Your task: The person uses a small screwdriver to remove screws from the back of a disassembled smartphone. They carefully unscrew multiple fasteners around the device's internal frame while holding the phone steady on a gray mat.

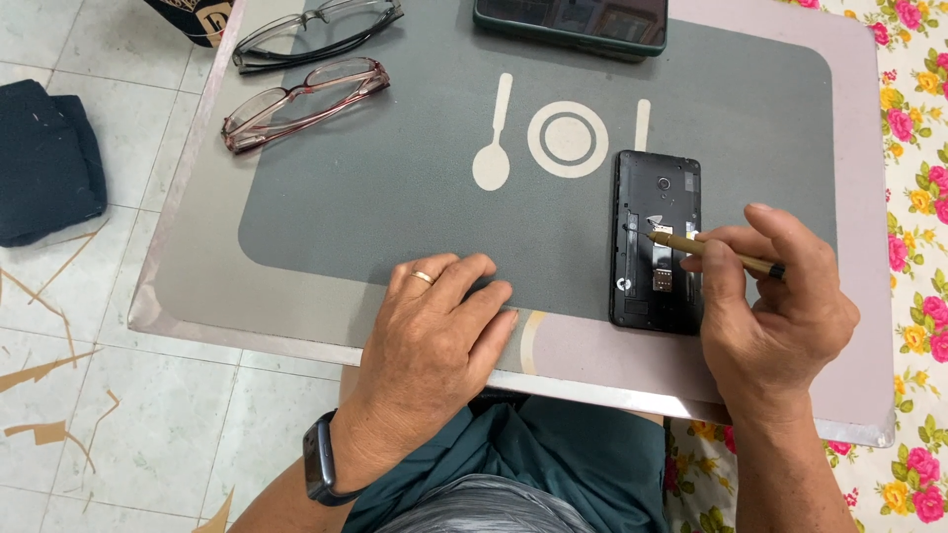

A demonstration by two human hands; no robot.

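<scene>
A black phone [654,202] with its back cover off lies face down on the grey placemat [395,188], its slots and contacts showing. My right hand [780,306] holds a thin brown pen-like tool [713,252], whose tip touches the phone's inside near the card slots. The fingers of that hand also rest against the phone's right edge. My left hand [430,326] lies flat on the mat to the left of the phone, fingers together, with a gold ring on one finger and a dark band on the wrist. It holds nothing.
Two pairs of glasses, one reddish [306,99] and one dark [316,30], lie at the mat's far left. Another dark phone [571,25] sits at the far edge. A flowered cloth [913,197] covers the right side. A dark cloth [44,158] lies on the tiled floor.
</scene>
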